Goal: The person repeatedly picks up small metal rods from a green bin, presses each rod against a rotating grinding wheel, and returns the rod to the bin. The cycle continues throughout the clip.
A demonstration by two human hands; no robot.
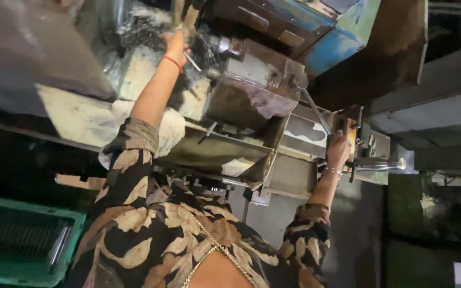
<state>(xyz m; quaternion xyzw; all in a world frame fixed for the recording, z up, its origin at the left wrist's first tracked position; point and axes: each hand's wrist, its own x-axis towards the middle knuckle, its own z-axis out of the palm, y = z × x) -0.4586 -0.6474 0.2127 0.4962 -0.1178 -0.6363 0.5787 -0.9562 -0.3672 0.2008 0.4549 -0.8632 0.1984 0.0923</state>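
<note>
Here: a grimy metal machine, seen tilted, lies far of the person. Left hand reaches to the far left, fingers closed about a thin metal rod amid pale shavings. Right hand sits nearer, to the right, clamped on a lever handle whose long axis slants up-left toward the machine body. Hands well apart. Rod's far end is hidden; the dim surroundings are hard to make out.

Two hands are in view: the left hand and the right hand. There is one grey metal machine, one green crate, one white cloth.
</note>
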